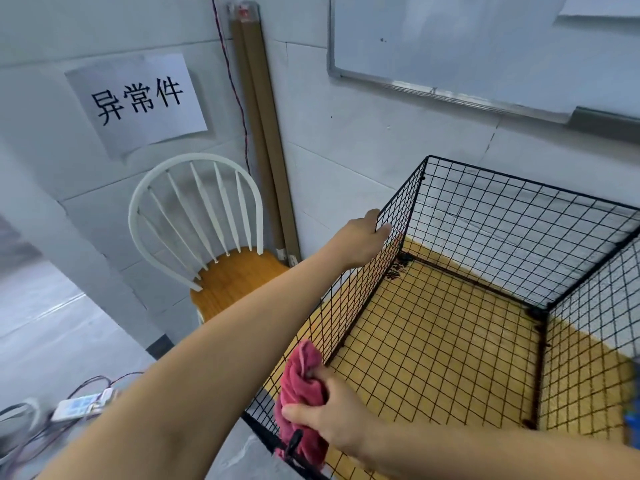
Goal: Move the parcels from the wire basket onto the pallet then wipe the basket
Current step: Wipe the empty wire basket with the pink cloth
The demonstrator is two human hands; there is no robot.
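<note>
Nearest the camera, the right hand (332, 414) holds a bunched red cloth (299, 386). Its grip is curled round the fabric, with the thumb pinching a fold, and the cloth is pressed against the near-left corner of the wire basket (502, 216), where a black clip joins the panels. The basket's mesh floor lies bare over a yellow surface (588, 344). No parcel shows inside it, and the pallet is out of view.

Further along the left panel, the left hand (363, 237) reaches out on a straight arm. Its grip is hooked over the top wire of that wall, with the fingers (382, 230) folded onto the inner side. This looks like a bracing hold.

Beyond the basket a white-backed chair (207, 220) stands by the wall, with brown tubes (263, 150) leaning in the corner. A paper sign (138, 98) and a whiteboard (450, 39) hang higher up.

With the basket emptied, the unloading half of the task appears finished and the wiping step is in hand, starting at the near-left corner. The next move probably calls for drawing the cloth along the rim and down the mesh while the left hand steadies the light panel against the push. The cloth would need to stay bunched so it passes over the wire crossings and the clip without snagging.
</note>
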